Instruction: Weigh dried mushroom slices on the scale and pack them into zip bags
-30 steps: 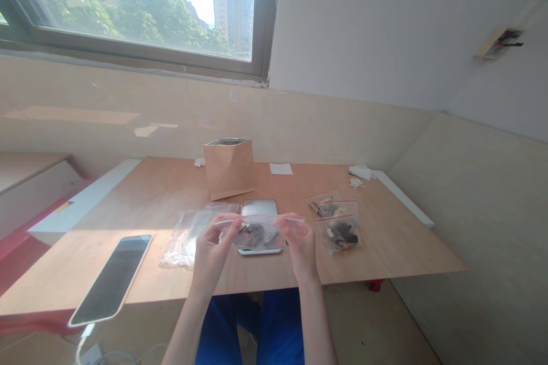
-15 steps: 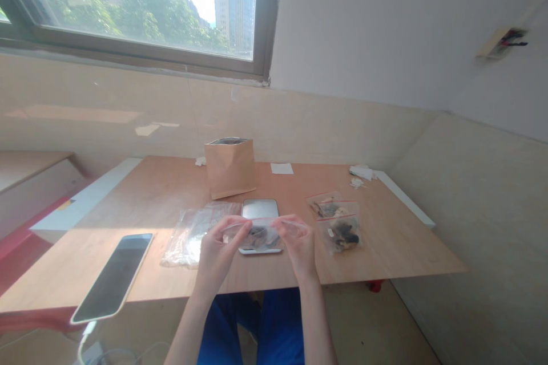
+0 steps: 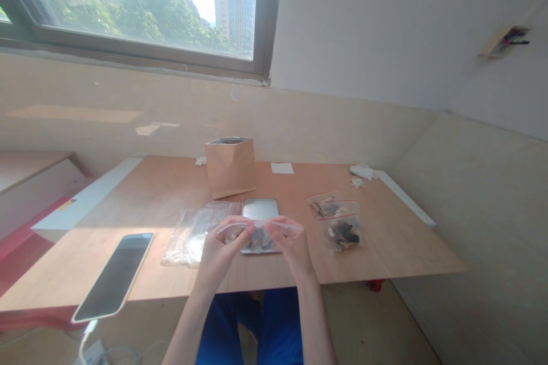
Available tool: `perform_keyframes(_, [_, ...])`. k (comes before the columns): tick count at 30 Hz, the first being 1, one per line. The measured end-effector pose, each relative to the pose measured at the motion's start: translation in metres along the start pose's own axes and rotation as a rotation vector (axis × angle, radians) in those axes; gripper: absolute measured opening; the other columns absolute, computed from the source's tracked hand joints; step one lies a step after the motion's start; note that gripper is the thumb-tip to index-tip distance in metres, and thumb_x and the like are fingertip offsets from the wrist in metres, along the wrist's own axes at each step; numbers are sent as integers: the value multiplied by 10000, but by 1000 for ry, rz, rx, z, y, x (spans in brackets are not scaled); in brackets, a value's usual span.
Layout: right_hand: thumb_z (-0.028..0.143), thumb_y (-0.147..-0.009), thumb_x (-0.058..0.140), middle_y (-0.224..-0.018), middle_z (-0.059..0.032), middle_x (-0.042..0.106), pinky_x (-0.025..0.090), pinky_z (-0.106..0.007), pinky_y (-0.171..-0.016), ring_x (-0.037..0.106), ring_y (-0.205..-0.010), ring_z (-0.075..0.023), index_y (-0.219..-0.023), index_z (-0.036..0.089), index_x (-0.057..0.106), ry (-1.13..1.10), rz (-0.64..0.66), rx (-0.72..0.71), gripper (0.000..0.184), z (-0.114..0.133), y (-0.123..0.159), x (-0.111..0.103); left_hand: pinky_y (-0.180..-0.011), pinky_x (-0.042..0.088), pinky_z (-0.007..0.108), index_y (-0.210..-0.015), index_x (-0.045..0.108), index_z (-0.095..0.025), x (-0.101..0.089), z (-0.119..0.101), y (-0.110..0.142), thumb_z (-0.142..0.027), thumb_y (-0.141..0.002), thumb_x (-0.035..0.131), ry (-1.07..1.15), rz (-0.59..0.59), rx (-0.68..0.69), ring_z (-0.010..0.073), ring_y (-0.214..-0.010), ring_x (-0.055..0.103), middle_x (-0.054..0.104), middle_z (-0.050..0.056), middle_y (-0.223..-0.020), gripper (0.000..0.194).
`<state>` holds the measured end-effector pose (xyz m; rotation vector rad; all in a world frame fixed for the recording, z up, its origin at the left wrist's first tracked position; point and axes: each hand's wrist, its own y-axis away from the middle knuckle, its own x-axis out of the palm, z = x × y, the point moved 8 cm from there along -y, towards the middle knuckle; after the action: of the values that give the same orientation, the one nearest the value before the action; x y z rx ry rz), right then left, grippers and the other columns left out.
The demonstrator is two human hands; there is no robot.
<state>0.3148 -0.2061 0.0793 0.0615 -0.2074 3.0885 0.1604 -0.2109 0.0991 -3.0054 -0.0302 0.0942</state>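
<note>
Between my two hands hangs a clear zip bag (image 3: 259, 240) with dark dried pieces inside, held over a flat scale (image 3: 260, 209) with a silvery top. My left hand (image 3: 220, 246) pinches the bag's top edge on the left, thumb against fingers. On the right, my right hand (image 3: 292, 244) pinches the same edge, close to the left thumb. The bag covers the scale's near part. Just left of my left hand lie flat clear plastic bags (image 3: 188, 236). Filled zip bags (image 3: 341, 232) with dark and pale dried pieces rest to the right of my right hand.
A brown paper pouch (image 3: 231, 170) stands with its top open behind the scale. A phone (image 3: 115, 276) with a white cable lies at the table's left front edge. White paper (image 3: 281, 168) and crumpled tissue (image 3: 363, 172) lie toward the wall.
My right hand has slid a little left along the bag's top edge, and both thumbs are now closer together. The things on the table stay where they were.
</note>
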Motion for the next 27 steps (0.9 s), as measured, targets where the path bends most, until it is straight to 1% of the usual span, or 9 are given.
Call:
perform_keyframes(2, [381, -709, 651, -663, -11, 647, 470, -233, -542, 596, -605, -140, -744, 179, 682, 32, -10, -20, 208, 2, 0, 0, -646, 497, 254, -751, 665, -174, 0, -1, 0, -418, -699, 636, -4, 7, 10, 180, -747, 612, 663, 58, -795, 250])
perform_keyframes(6, [367, -705, 656, -655, -13, 648, 481, -240, -556, 595, -606, -141, -710, 176, 682, 75, -59, -100, 192, 11, 0, -2, -645, 495, 256, -751, 665, -172, -1, -1, 1, -414, -699, 637, -10, 3, 15, 179, -742, 609, 661, 54, -784, 249])
perform_keyframes(10, [367, -709, 655, -639, -10, 640, 481, -248, -560, 586, -593, -140, -695, 174, 675, 70, -77, -121, 194, 12, 1, -3, -613, 485, 235, -735, 668, -178, -4, -1, 2, -401, -687, 653, -6, -37, 23, 168, -720, 613, 661, 40, -772, 228])
perform_keyframes(12, [370, -712, 653, -647, -12, 641, 481, -251, -561, 587, -597, -143, -703, 176, 677, 68, -71, -109, 196, 11, 1, -3, -602, 480, 226, -737, 669, -186, -4, -2, 2, -392, -692, 653, -6, -42, 23, 165, -723, 614, 662, 34, -774, 211])
perform_keyframes(16, [361, -722, 650, -679, -15, 652, 480, -248, -584, 598, -628, -145, -727, 181, 686, 59, -31, -86, 183, 12, 1, 1, -633, 484, 239, -764, 681, -185, 1, -4, 1, -375, -704, 646, -9, 0, 46, 181, -783, 613, 668, 54, -823, 203])
perform_keyframes(18, [349, -719, 658, -713, -23, 663, 486, -257, -628, 608, -675, -154, -732, 184, 692, 51, -4, -97, 168, 15, 2, 4, -671, 485, 251, -748, 685, -180, 4, -5, 1, -364, -703, 649, 6, 1, 66, 189, -816, 610, 668, 64, -831, 194])
perform_keyframes(21, [333, -715, 667, -750, -29, 674, 489, -274, -693, 616, -738, -165, -726, 191, 695, 34, 13, -137, 145, 20, 2, 8, -694, 479, 248, -711, 679, -179, 5, -4, 1, -355, -701, 652, 30, -27, 83, 180, -814, 607, 665, 55, -812, 178])
perform_keyframes(24, [325, -718, 666, -733, -22, 673, 487, -261, -672, 618, -715, -157, -713, 190, 691, 12, -3, -149, 137, 18, 2, 10, -667, 475, 236, -696, 666, -177, 5, -3, 3, -354, -695, 655, 31, -59, 94, 168, -776, 605, 658, 40, -784, 177])
perform_keyframes(27, [326, -713, 669, -686, -14, 663, 479, -242, -609, 607, -651, -146, -693, 182, 680, 2, -72, -154, 145, 13, 2, 9, -645, 474, 226, -705, 655, -176, 5, -3, 3, -354, -697, 653, 11, -80, 92, 159, -744, 606, 658, 29, -758, 179])
